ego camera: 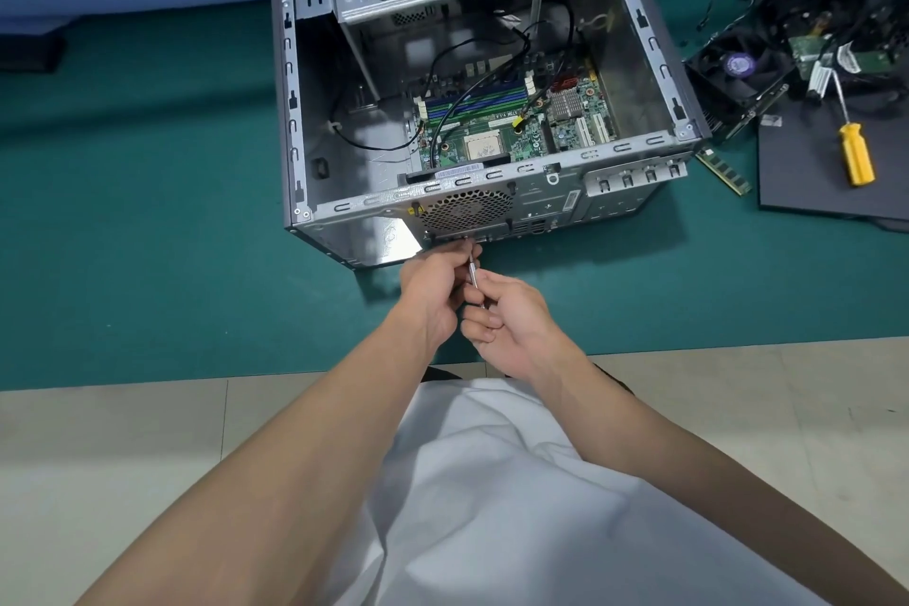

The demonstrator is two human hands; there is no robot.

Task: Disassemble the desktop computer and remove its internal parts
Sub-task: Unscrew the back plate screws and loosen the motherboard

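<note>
**Green mat, open case, both hands on one slim screwdriver**

Green matting (147, 221) covers the bench where the desktop computer case (294, 89) lies on its side, open upward, with the motherboard (497, 130) in its floor. Just below the rear fan grille (467, 209), the tip of a slim screwdriver (472, 272) meets the back panel. The left hand (427, 293) curls round the shaft near the tip; the right hand (514, 322) pinches its lower end. To the right lie a removed fan (738, 64) among cables, a RAM stick (724, 170) and a yellow-handled screwdriver (857, 154).
</note>
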